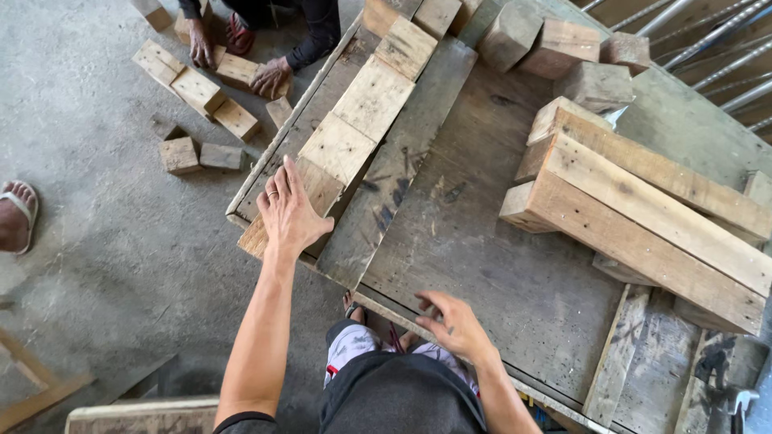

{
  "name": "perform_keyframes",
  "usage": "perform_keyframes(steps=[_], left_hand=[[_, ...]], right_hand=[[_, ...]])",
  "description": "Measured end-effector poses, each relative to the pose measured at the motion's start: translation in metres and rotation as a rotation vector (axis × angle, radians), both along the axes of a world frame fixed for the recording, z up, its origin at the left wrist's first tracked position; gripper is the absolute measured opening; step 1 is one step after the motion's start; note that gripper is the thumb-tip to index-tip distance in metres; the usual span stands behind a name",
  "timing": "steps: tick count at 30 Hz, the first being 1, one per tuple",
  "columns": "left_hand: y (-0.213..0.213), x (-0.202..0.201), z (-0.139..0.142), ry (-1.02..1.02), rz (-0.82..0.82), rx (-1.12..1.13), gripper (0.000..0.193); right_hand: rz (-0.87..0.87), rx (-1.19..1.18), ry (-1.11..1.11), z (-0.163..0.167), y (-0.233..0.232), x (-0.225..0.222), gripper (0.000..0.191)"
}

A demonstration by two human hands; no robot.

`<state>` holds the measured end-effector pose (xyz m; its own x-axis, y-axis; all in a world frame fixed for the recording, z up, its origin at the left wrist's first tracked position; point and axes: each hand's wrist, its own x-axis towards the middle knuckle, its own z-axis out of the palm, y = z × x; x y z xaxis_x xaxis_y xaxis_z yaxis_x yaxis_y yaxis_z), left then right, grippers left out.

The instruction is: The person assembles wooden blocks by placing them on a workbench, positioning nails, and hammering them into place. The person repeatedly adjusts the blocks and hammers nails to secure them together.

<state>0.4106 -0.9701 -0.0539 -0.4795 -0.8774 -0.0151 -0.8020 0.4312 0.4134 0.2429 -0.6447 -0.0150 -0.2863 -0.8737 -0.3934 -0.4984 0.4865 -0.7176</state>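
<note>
While the left hand lies spread flat on the nearest block of a row, the right hand rests loosely open on the counter edge. Block looks stiff, rough, fairly light; best gripped by its sides.

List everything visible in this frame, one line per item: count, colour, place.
row of flat blocks: about five, pale wood, end to end on the table's left side
long beams: three, tan wood, stacked at the table's right
chunky blocks: several, weathered tan, along the table's far edge
wooden table: one, grey-brown boards, centre
floor blocks: roughly nine, pale wood, on the concrete at upper left
co-worker's hands: two, on the floor blocks
sandalled foot: one, left edge
metal rods: several, silver, upper right
left hand: flat on the nearest block of the row
right hand: fingers spread on the table's near edge, holding nothing
</note>
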Motion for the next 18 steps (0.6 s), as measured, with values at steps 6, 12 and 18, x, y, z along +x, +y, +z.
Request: perform_keyframes(steps=[6,12,18], left_hand=[[0.023,0.044,0.017,-0.074,0.112,0.146,0.126],[0.081,0.053,0.076,0.003,-0.108,0.016,0.123],[0.184,-0.047,0.073,-0.053,-0.559,0.03,0.119]], right_hand=[[0.012,-0.219,0.037,0.011,-0.014,-0.001,0.045],[-0.098,-0.127,0.004,0.006,0.037,-0.006,0.04],[-0.191,-0.07,-0.039,-0.006,0.123,-0.018,0.034]])
